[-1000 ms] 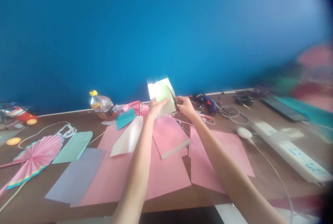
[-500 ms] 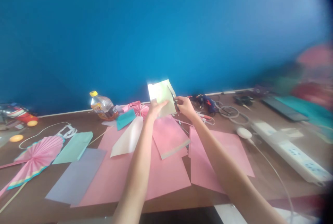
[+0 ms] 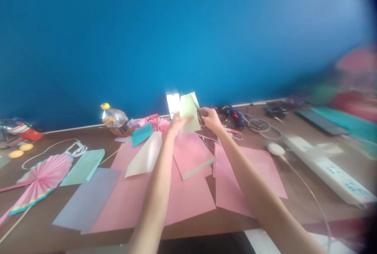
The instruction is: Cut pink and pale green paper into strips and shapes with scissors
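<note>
My left hand (image 3: 177, 123) pinches the lower left of a pale green paper (image 3: 187, 111), held up above the table. In my right hand (image 3: 210, 119) are dark scissors (image 3: 200, 115), whose blades lie at the paper's right side. A narrow flap of the paper stands apart near its top right corner. Below the hands a pink sheet with a pale edge (image 3: 193, 155) lies on larger pink paper (image 3: 188, 203). To its left rest a folded white sheet (image 3: 144, 157) and a teal piece (image 3: 141, 134). A lit phone screen (image 3: 173, 104) stands behind my left hand.
A bottle with a yellow cap (image 3: 118, 122) stands at the back left. Pink pleated paper (image 3: 47, 175), a mint piece (image 3: 84, 166) and a grey-blue sheet (image 3: 88, 199) lie left. Tangled cables (image 3: 260, 125), a white power strip (image 3: 330, 171) and another pink sheet (image 3: 244, 179) are right.
The green paper has shifted slightly right and turned, uncovering the phone screen behind it. Its cut flap now stands apart at the top right. My right hand has moved slightly up.
</note>
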`<state>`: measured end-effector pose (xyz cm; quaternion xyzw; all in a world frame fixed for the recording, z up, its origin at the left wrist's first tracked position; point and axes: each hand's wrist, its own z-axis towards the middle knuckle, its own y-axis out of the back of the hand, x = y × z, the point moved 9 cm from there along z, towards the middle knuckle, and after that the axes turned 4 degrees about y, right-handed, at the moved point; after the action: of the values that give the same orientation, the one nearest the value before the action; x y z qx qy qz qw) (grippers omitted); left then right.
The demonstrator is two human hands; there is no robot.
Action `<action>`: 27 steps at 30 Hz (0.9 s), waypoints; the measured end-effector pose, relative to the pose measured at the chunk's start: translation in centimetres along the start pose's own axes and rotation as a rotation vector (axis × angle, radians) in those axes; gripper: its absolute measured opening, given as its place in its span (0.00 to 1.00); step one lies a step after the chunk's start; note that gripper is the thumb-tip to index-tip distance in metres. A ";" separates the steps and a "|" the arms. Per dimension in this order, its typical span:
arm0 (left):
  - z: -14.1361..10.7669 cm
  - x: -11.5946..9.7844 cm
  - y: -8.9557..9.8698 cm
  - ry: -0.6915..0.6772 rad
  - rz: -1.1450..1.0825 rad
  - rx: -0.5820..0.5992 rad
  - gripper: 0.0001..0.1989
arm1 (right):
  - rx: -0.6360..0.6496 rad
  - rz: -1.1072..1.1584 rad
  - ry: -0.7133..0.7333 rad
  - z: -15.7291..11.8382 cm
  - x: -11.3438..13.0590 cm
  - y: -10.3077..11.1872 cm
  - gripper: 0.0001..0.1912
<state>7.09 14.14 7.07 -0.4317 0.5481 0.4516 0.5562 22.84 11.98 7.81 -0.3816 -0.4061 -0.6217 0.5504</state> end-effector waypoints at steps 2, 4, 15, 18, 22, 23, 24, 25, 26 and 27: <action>0.2 0.2 0.0 -0.005 0.023 0.014 0.30 | -0.008 0.007 0.013 0.0 0.1 0.0 0.20; 0.4 0.6 -0.2 0.001 0.057 0.047 0.29 | -0.023 0.021 0.021 0.0 0.2 0.1 0.20; 0.5 1.5 -0.9 0.032 0.071 0.047 0.25 | -0.146 0.043 -0.039 0.1 -0.7 1.7 0.17; 0.9 2.1 0.4 0.050 0.050 -0.067 0.22 | -0.175 0.075 -0.108 -0.1 -1.1 2.1 0.20; 1.2 2.7 2.2 0.066 -0.048 -0.197 0.19 | -0.124 0.073 -0.125 0.0 -1.5 2.1 0.22; 1.3 2.7 2.6 0.066 -0.083 -0.221 0.19 | -0.093 0.062 -0.114 0.1 -1.5 1.9 0.22; 1.3 2.7 2.9 0.062 -0.120 -0.242 0.19 | -0.060 0.045 -0.100 0.2 -1.4 1.6 0.22; 1.3 2.6 3.2 0.054 -0.157 -0.258 0.20 | -0.028 0.025 -0.084 0.2 -1.3 1.2 0.22; 1.3 2.5 3.5 0.044 -0.192 -0.274 0.21 | 0.003 0.003 -0.066 0.3 -1.2 0.9 0.22; 1.2 2.3 3.8 0.031 -0.224 -0.288 0.21 | 0.031 -0.020 -0.048 0.3 -1.1 0.5 0.22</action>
<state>3.63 16.24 4.88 -0.5724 0.4346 0.4538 0.5268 23.47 12.59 6.95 -0.3840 -0.4324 -0.6115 0.5401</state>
